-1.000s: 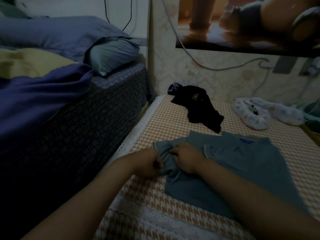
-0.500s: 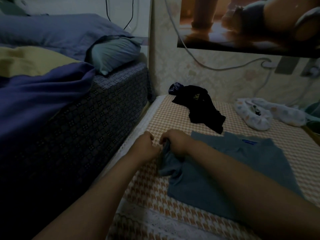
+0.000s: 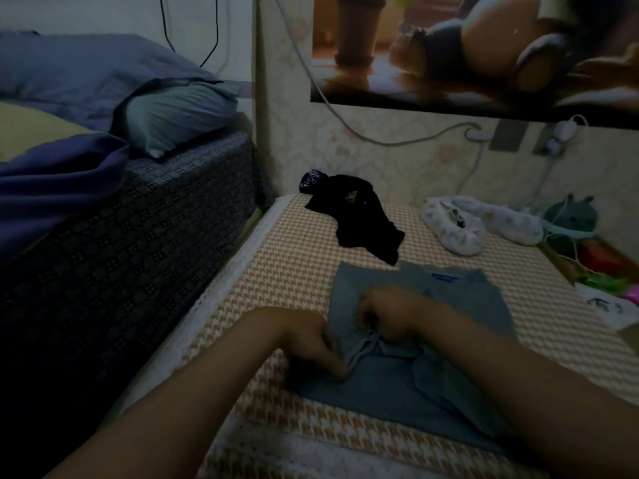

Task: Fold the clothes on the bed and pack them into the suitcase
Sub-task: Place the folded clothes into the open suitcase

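Observation:
A grey-blue polo shirt (image 3: 460, 385) lies on the low bed with the orange houndstooth cover (image 3: 276, 271), its collar and blue label towards the wall. Its left sleeve is folded in over the body. My left hand (image 3: 313, 344) pinches the shirt's folded left edge. My right hand (image 3: 390, 314) grips bunched cloth just beside it, on top of the shirt. A crumpled black garment (image 3: 359, 216) lies further back near the wall. A white patterned garment (image 3: 480, 223) lies at the back right. No suitcase is in view.
A higher bed with a dark patterned side (image 3: 138, 243) stands to the left, with blue bedding and a pillow (image 3: 173, 112). Cables hang along the wall (image 3: 397, 141). A grey soft toy (image 3: 570, 216) and coloured items (image 3: 601, 267) sit at the right edge.
Both hands have moved right and towards me with the left sleeve, folding it over the shirt's body. The view has swung slightly right.

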Motion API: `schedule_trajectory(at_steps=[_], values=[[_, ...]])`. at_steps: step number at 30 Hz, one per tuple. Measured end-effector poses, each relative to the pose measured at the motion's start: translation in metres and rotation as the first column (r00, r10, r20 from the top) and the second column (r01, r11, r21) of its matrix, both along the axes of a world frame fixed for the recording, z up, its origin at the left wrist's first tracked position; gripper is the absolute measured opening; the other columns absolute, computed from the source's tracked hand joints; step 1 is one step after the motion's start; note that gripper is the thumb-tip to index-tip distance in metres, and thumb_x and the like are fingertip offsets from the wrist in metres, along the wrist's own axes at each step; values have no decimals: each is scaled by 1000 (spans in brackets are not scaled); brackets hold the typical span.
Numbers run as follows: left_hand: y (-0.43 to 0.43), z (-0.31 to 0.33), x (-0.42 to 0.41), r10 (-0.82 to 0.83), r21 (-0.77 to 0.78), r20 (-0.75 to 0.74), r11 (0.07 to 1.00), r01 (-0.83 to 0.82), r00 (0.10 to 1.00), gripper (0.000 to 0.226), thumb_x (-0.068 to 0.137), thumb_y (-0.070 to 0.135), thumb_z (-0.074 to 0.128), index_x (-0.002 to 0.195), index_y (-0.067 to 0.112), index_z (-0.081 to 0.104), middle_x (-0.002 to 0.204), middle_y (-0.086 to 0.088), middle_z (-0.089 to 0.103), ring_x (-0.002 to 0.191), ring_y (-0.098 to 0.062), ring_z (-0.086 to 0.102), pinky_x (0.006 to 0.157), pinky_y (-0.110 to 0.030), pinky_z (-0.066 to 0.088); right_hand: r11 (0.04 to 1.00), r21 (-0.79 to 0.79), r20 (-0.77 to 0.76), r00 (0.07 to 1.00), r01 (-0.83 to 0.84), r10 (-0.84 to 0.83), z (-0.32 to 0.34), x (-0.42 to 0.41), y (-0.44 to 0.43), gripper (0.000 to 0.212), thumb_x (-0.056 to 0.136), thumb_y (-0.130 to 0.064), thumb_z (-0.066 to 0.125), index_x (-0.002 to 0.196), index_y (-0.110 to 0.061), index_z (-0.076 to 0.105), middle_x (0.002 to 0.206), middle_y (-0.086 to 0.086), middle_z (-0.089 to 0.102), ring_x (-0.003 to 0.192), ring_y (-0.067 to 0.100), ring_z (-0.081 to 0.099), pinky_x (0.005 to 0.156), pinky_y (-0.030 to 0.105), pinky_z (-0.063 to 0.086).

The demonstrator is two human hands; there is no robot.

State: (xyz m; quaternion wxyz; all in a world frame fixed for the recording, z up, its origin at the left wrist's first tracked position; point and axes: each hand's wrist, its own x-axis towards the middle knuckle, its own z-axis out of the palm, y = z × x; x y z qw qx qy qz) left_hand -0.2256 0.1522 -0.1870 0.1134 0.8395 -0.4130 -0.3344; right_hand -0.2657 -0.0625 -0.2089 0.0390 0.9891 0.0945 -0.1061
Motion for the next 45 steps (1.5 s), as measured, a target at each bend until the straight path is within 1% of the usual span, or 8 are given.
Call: schedule_trajectory(at_steps=[4, 10, 13, 20, 29, 34, 38, 45], values=[[5, 0, 9, 110, -155, 11, 982, -107, 994, 36, 95, 42, 55, 81, 16, 76, 74, 6, 73, 65, -11, 66, 64, -17, 47, 995, -47, 190, 978, 92, -82, 13, 20, 13, 18, 85, -18, 56, 75, -10, 68, 70, 5, 58, 63, 20, 47, 56, 29, 35], [-4, -16, 13, 262, -139, 221, 962, -236, 939, 25, 79, 38, 73, 80, 13, 69, 83, -4, 67, 81, -18, 63, 63, -28, 49, 998, -53, 85, 995, -47, 51, -2, 65, 34, 47, 93, -13, 55, 138, -27, 50, 145, 3, 43, 124, 26, 49, 92, 30, 45], [-9, -17, 6, 217, -84, 211, 975, -204, 953, 27, 81, 40, 72, 85, 14, 68, 89, -6, 66, 96, -24, 63, 66, -23, 40, 976, -179, 55, 989, -122, 134, -14, 72, 33, 41, 85, -46, 50, 116, -25, 65, 114, 2, 63, 113, 23, 59, 66, 19, 41], [-20, -8, 12, 164, 55, 219, 982, -180, 962, 34, 77, 43, 74, 85, 11, 67, 91, -9, 67, 87, -21, 63, 61, -25, 47, 997, 73, 168, 986, 0, -12, 14, 47, 7, 15, 82, -5, 56, 83, -19, 50, 76, 3, 50, 76, 25, 51, 63, 34, 41], [-93, 45, -29, 94, -121, 242, 990, -66, 966, 25, 81, 34, 68, 97, 15, 62, 94, -3, 63, 83, -19, 61, 71, -33, 54, 931, 336, 417, 864, 143, -283, 39, -35, -84, 24, 83, 2, 56, 102, -6, 68, 106, 12, 68, 96, 30, 62, 77, 30, 45], [-157, 39, -83, -52, -134, 82, 989, 63, 995, 48, 78, 49, 73, 107, 12, 62, 104, -7, 67, 92, -25, 65, 71, -35, 57, 893, 378, 430, 808, 243, -402, 28, -88, -135, 16, 84, 5, 55, 91, -3, 67, 103, 16, 68, 95, 31, 61, 75, 26, 38], [-186, 12, -115, -26, 83, -582, 992, 91, 813, 53, 100, 35, 49, 136, -3, 42, 129, -24, 56, 112, -40, 61, 74, -30, 58, 889, 221, 203, 873, 401, -444, 2, -113, -163, 24, 93, -11, 54, 114, -13, 66, 122, 4, 61, 111, 25, 55, 94, 28, 38], [-188, -3, -66, 131, -718, -71, 681, -142, 989, 20, 95, 3, 50, 90, 14, 66, 83, 2, 69, 68, -7, 64, 61, -24, 48, 832, 248, 225, 806, 495, -547, -15, -113, -166, 33, 99, -30, 44, 128, -25, 57, 131, 5, 58, 110, 23, 57, 92, 31, 46]])
